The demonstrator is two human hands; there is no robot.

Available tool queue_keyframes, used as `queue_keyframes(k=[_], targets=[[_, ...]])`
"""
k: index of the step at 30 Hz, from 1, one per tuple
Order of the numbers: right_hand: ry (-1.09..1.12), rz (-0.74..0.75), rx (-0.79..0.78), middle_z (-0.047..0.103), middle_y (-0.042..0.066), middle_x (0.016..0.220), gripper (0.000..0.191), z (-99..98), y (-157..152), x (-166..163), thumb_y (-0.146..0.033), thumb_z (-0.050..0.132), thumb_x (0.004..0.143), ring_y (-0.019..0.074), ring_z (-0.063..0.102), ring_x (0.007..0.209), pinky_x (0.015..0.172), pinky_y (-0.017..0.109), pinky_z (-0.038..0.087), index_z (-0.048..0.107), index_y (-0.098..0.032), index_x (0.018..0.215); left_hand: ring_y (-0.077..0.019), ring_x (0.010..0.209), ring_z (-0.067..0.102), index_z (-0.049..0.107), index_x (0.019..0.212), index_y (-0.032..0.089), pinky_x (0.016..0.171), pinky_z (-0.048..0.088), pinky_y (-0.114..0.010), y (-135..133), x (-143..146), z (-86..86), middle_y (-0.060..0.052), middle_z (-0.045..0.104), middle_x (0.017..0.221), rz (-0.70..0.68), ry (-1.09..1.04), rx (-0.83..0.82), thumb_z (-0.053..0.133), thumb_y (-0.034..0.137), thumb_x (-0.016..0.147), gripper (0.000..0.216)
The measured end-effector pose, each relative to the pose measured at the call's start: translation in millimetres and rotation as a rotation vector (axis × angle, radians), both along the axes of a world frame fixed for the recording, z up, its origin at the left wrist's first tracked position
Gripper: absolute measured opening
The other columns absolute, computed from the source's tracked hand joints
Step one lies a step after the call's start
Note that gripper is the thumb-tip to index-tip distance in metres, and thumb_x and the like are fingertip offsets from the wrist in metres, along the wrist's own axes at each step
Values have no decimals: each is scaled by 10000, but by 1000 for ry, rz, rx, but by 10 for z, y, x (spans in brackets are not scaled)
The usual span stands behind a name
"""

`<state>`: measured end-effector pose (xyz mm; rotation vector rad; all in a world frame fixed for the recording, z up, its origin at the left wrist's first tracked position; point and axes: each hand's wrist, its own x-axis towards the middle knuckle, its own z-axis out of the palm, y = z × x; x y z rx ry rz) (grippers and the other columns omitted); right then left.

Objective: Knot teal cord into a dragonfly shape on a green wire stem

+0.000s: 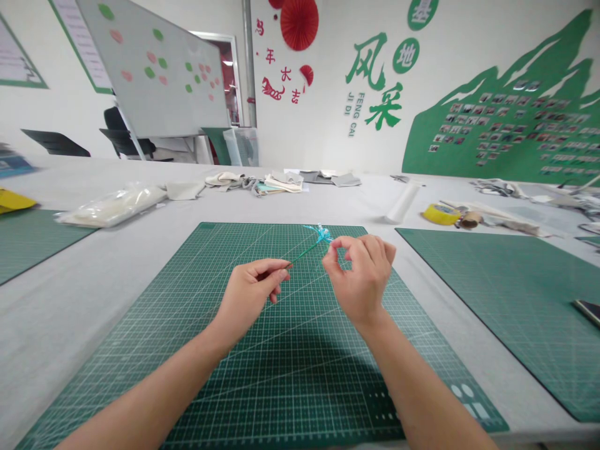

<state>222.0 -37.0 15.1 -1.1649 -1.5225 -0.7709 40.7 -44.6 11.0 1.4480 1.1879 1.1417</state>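
Over the mat (262, 387), the left hand (255, 284) pinches the stem (304, 254) while the right hand (362, 275), fingertips together beside the flower (324, 235), holds what I cannot tell, so a hard tug might bend or loosen it.

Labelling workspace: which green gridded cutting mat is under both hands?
The middle green gridded cutting mat: left hand and right hand are above it, not above left mat or right mat.

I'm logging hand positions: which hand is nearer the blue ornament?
Right. The right hand is just beside the blue ornament, contact unclear; the left hand is farther off, holding the green stem.
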Motion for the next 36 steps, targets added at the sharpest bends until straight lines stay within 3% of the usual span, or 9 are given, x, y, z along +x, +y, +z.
queue_keyframes(k=[8, 14, 18, 20, 23, 26, 31, 36], targets=[[180, 132, -14, 545, -34, 688, 83, 0, 11, 0, -149, 579, 784, 134, 495, 659, 751, 330, 360, 525, -212, 777, -81, 489, 498, 713, 942, 140, 445, 452, -204, 40, -16, -51, -33, 658, 670, -4, -11, 5, 637, 263, 747, 243], [65, 236, -49, 576, -30, 702, 75, 11, -48, -27, -159, 602, 774, 139, 527, 700, 777, 345, 365, 554, -217, 770, -79, 462, 498, 715, 936, 146, 449, 458, -207, 24, -15, -23, -11, 642, 621, 19, 8, 30, 622, 250, 754, 230], [92, 199, -47, 546, 0, 743, 122, 11, -72, -49, -239, 642, 759, 170, 522, 766, 788, 368, 376, 543, -212, 693, -77, 477, 505, 709, 951, 144, 453, 457, -197, 17, -12, -14, -4, 642, 628, 25, 11, 36, 613, 229, 760, 230], [118, 186, -30, 559, 24, 823, 103, 7, -64, -58, -266, 645, 759, 191, 536, 837, 823, 389, 385, 561, -206, 765, -77, 470, 502, 708, 949, 145, 457, 455, -199, 12, -8, -11, 7, 624, 596, 27, 21, 42, 610, 228, 764, 225], [66, 156, -54, 560, 73, 996, 230, -11, -41, -67, -333, 651, 758, 236, 528, 972, 879, 431, 377, 598, -202, 940, -80, 453, 495, 713, 939, 151, 469, 454, -206, 2, 0, -1, 29, 573, 524, 26, 55, 64, 602, 231, 772, 216], [15, 76, -83, 540, 96, 1095, 271, -38, -23, -70, -382, 656, 756, 274, 495, 1040, 891, 455, 362, 621, -206, 960, -85, 454, 495, 719, 931, 157, 469, 457, -211, -6, 7, -1, 28, 568, 516, 31, 79, 80, 599, 229, 771, 213], [-31, 6, -54, 549, 87, 1143, 190, -58, -7, -59, -291, 671, 763, 280, 486, 1060, 883, 450, 362, 628, -224, 935, -93, 475, 502, 715, 942, 156, 457, 452, -215, 4, 4, -35, 13, 583, 553, -8, 46, 68, 601, 251, 771, 227], [-83, 39, -17, 534, 75, 1177, 259, -47, -15, -69, -182, 665, 746, 272, 474, 1084, 889, 453, 367, 624, -255, 991, -91, 437, 479, 717, 912, 164, 463, 432, -226, 1, 6, -29, 31, 541, 489, -29, 52, 78, 602, 275, 772, 212]])
